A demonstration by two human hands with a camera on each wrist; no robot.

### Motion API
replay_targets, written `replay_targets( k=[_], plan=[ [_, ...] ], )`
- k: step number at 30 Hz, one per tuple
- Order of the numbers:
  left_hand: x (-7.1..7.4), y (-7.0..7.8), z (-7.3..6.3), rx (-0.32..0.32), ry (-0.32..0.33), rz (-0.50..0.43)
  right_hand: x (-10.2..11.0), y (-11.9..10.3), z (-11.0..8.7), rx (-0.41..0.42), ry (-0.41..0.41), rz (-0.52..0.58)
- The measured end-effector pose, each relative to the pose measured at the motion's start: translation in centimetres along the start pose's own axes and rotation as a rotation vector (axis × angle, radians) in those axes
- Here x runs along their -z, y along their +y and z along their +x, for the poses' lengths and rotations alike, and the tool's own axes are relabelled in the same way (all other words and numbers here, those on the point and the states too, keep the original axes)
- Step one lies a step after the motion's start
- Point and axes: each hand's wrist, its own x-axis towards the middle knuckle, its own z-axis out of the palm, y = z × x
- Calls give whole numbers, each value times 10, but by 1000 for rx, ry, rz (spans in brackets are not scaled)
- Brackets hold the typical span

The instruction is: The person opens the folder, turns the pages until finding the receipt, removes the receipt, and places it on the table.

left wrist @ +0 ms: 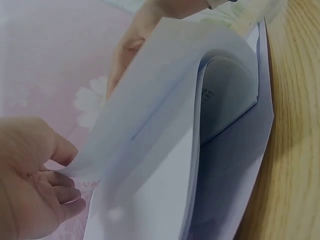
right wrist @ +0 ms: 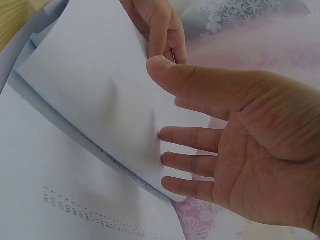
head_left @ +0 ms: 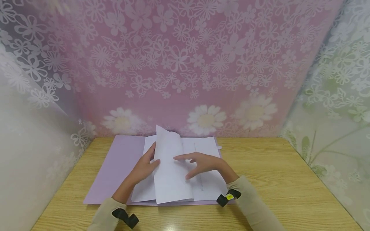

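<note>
A lilac folder [head_left: 118,163] lies spread on the table with white printed sheets [head_left: 208,186] inside. One page [head_left: 170,179] stands partly lifted and curved across the middle. My left hand [head_left: 143,167] pinches that page's left edge between thumb and fingers; the left wrist view shows the page corner going in at the thumb of this hand [left wrist: 35,180]. Over the right side of the page is my right hand [head_left: 205,163], its fingers stretched out. Seen from the right wrist, the fingertips of that hand [right wrist: 270,135] reach the page surface, and nothing is gripped.
The folder rests on a wood-grain table [head_left: 260,166], near its back edge. Flower-patterned curtains [head_left: 185,64] hang behind it and along both sides. A small white tab [head_left: 219,147] sticks out at the folder's right edge. Each sleeve has a black strap [head_left: 125,218].
</note>
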Motion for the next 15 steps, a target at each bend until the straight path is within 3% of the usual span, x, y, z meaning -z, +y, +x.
replay_targets(
  k=[5,15],
  plan=[
    [3,-4,1,5,27,51,-1,-2,0,16,-7,-4],
    [10,-21,3,73,37,76,-1,-5,0,10,-11,10]
  ],
)
